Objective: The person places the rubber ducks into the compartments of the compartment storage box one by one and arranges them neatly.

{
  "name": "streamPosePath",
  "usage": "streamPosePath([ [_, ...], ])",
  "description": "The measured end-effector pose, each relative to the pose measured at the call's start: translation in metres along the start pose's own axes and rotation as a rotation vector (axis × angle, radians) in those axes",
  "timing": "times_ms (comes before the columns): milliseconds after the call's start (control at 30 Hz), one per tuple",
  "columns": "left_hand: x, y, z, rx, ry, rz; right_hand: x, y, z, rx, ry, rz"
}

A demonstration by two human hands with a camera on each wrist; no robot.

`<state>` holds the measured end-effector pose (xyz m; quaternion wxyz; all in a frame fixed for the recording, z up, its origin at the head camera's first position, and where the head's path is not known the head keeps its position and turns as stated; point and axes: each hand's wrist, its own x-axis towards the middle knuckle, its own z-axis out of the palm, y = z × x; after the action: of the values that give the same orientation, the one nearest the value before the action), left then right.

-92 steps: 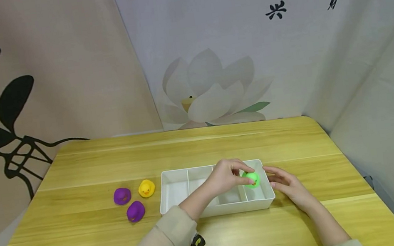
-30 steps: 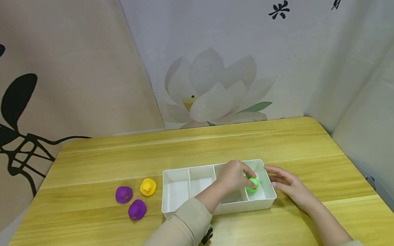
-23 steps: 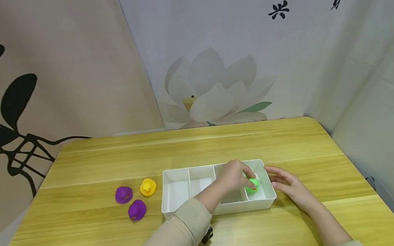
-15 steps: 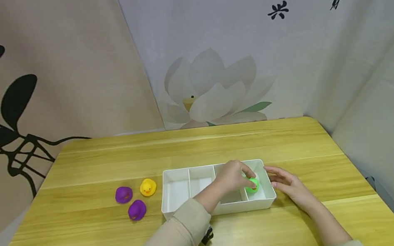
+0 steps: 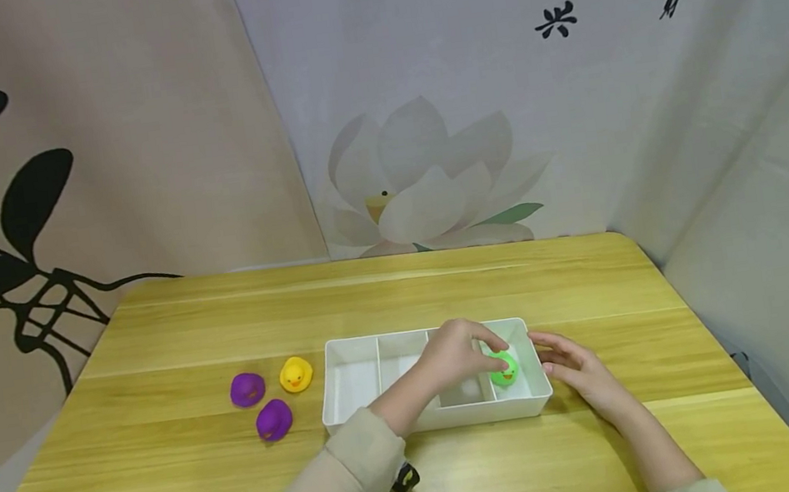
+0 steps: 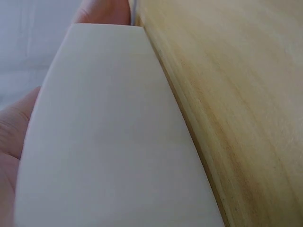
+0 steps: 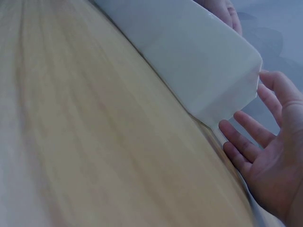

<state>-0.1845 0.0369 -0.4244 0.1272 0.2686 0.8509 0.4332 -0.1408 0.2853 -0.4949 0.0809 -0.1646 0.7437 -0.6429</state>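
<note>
A green rubber duck (image 5: 505,370) sits in the rightmost compartment of a white divided tray (image 5: 474,414). Over that compartment is my left hand (image 5: 455,353), thumb and index finger spread apart; the thumb overlaps the duck's top in the head view. Fingertips of my right hand (image 5: 582,371) rest at the tray's right end, fingers extended, as the right wrist view also shows for the right hand (image 7: 274,151). The tray wall (image 6: 109,123) hides most of the left hand and the duck in the left wrist view.
Left of the tray, a yellow duck (image 5: 296,374) and two purple ducks, one farther back (image 5: 247,389) and one nearer (image 5: 274,420), lie on the wooden table (image 5: 170,479). Printed curtains (image 5: 198,139) hang behind the table.
The green duck went down into the rightmost compartment. My left hand then loosened from it and drew slightly back to the left. The right hand has stayed at the tray's end.
</note>
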Motion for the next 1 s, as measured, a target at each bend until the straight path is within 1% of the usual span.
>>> streamPosePath([
  [133, -0.005, 0.001, -0.003, -0.026, 0.014, 0.044, 0.000, 0.001, 0.000, 0.000, 0.002, -0.003],
  [267, -0.012, 0.006, -0.007, -0.058, 0.031, 0.078, 0.000, 0.001, -0.001, -0.009, 0.007, -0.004],
  [400, -0.020, 0.010, -0.012, -0.109, 0.053, 0.108, 0.000, 0.002, -0.001, -0.012, 0.007, -0.004],
  [633, -0.035, 0.013, -0.018, -0.156, 0.102, 0.175, 0.001, 0.002, -0.001, -0.006, 0.009, 0.002],
  [867, -0.056, 0.014, -0.029, -0.213, 0.145, 0.151, 0.001, 0.002, 0.000, -0.021, 0.021, 0.001],
  [1000, -0.067, 0.010, -0.037, -0.224, 0.175, 0.149, 0.001, 0.001, 0.000, -0.023, 0.027, 0.003],
])
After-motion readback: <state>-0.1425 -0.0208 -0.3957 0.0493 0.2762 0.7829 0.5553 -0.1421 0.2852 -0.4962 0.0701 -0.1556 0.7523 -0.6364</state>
